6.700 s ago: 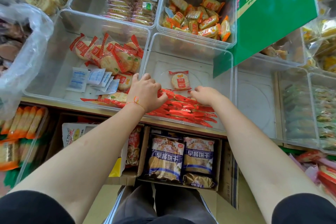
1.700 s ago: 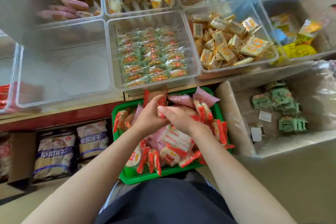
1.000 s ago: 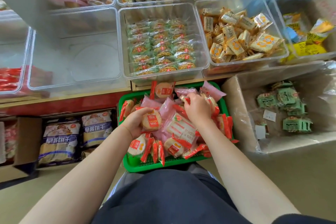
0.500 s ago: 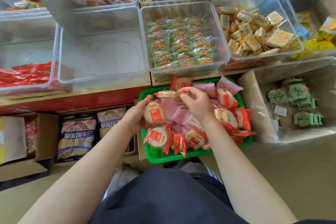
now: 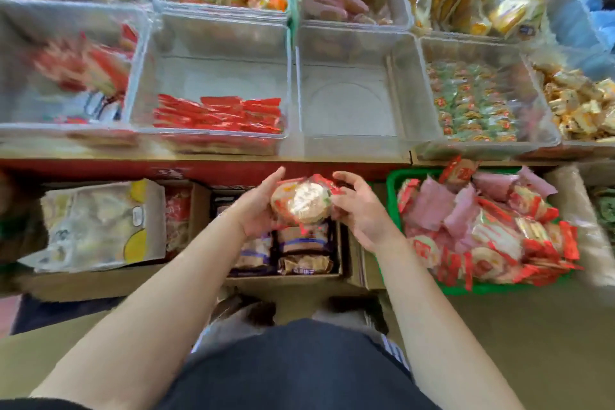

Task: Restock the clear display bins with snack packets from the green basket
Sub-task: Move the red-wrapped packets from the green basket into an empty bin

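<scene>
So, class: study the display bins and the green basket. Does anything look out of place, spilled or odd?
Nothing looks spilled or damaged. One clear bin holds no packets, while its neighbour holds a row of red packets. The green basket is heaped above its rim.

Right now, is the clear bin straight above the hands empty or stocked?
Empty. The clear bin shows only its bare floor, while the bin to its left holds a row of red packets.

No text can be read with certainty: the print on the dark bags [image 5: 304, 243] in the cardboard box [image 5: 286, 280] is blurred beyond reading.
</scene>
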`<state>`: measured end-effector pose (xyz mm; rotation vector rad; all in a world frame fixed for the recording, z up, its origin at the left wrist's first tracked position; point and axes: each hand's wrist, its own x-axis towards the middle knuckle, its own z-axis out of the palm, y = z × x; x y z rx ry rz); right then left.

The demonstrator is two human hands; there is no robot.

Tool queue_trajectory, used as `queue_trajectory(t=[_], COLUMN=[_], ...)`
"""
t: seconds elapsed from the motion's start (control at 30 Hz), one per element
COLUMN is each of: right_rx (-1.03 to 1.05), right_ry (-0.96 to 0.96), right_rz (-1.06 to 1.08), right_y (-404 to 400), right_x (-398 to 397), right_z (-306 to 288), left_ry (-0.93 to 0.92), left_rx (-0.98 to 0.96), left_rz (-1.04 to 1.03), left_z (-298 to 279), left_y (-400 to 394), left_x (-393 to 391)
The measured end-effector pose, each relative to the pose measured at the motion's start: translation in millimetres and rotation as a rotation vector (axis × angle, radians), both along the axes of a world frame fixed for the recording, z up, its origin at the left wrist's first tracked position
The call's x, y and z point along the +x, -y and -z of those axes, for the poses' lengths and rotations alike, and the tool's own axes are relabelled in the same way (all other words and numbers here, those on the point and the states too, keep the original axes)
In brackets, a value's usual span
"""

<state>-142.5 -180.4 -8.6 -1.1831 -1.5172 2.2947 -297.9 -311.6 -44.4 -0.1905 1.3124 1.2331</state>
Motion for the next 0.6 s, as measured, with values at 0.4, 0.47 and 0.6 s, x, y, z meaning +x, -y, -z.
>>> queue_trajectory(t=[0.4, 0.47, 0.6], right_rx=[1.131, 1.255, 0.806], right_ry=[0.405, 0.296, 0.230], right_rz=[-0.794, -0.663, -0.453], right_y=[104, 108, 84], right_x=[-120, -132, -145], right_z=[-32, -33, -48], left_ry=[-0.210, -0.225, -0.164], left_rx=[0.000, -0.042, -0.131], left_rz=[-0.043, -0.073, -0.128], left_z=[-25, -26, -23], left_y=[93, 87, 90], left_x=[-111, -113, -124])
